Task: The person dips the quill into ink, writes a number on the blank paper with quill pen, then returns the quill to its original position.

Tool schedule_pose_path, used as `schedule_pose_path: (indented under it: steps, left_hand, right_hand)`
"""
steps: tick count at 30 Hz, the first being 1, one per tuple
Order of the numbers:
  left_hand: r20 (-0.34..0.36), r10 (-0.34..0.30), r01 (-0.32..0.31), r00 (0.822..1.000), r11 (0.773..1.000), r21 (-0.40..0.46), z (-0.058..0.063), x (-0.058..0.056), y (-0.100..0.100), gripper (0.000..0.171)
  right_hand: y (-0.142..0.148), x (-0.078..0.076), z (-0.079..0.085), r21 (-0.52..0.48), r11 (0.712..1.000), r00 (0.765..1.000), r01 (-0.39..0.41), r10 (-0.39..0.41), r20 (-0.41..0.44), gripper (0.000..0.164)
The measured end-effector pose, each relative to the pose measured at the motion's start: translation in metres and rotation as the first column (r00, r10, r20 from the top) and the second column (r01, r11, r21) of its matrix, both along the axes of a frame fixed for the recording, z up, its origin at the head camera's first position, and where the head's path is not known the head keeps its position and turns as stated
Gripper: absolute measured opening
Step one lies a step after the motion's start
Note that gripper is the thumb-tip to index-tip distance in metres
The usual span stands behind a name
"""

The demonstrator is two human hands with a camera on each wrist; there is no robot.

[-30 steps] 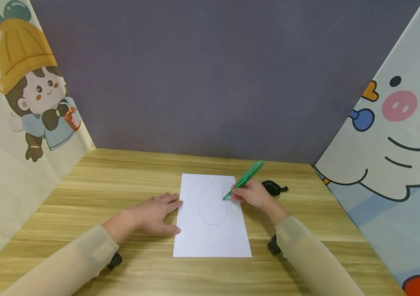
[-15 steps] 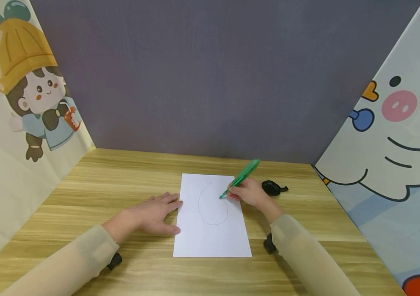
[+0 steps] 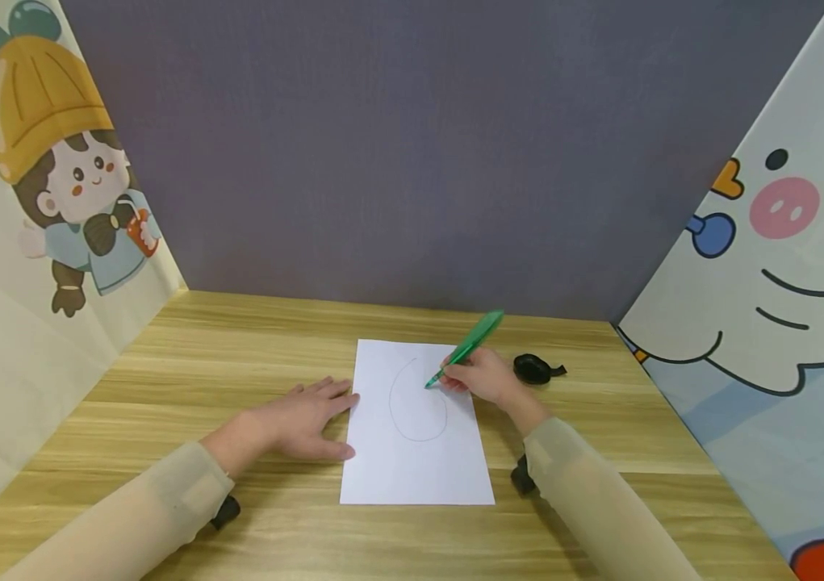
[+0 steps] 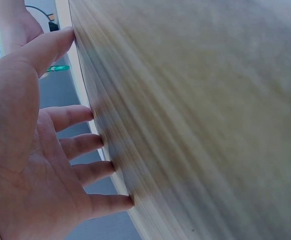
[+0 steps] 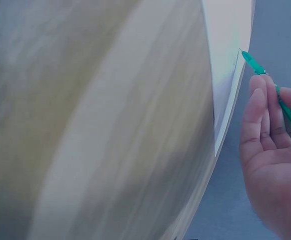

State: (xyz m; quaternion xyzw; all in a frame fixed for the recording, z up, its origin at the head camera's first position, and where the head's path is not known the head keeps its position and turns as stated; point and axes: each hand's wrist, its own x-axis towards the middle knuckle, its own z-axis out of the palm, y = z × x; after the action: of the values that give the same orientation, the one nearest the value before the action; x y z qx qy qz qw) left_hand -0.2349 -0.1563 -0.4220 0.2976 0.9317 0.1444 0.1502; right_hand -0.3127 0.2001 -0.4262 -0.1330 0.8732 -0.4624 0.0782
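A white sheet of paper (image 3: 412, 476) lies on the wooden table, bearing a thin rounded pencil-like line (image 3: 420, 440). My right hand (image 3: 480, 375) pinches a green pen (image 3: 473, 337), its point at the paper inside the upper right of the curve; the pen's upper end leans away to the right. In the right wrist view the thumb and fingers hold the pen (image 5: 253, 62) near its front part. To the left, my left hand (image 3: 306, 420) lies with spread fingers, the fingertips and thumb at the sheet's left edge.
Just beyond my right wrist sits a small black object (image 3: 533, 369) with a short tail. A dark grey panel (image 3: 397, 161) rises behind the table (image 3: 252, 331). Printed cartoon sheets (image 3: 782, 323) flank both sides.
My right hand has shifted a little to the left and slightly away, carrying the pen's point across the paper toward the middle of the curve. The left hand stays in place.
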Motion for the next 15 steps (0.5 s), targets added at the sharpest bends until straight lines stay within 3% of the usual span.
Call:
schedule_pose_path:
  steps: [15]
  left_hand:
    - [0.007, 0.006, -0.006, 1.000, 1.000, -0.001, 0.002, 0.001, 0.000, 0.094]
  right_hand:
    - [-0.012, -0.001, -0.001, -0.007, 1.000, 1.000, 0.006, -0.006, 0.017, 0.021]
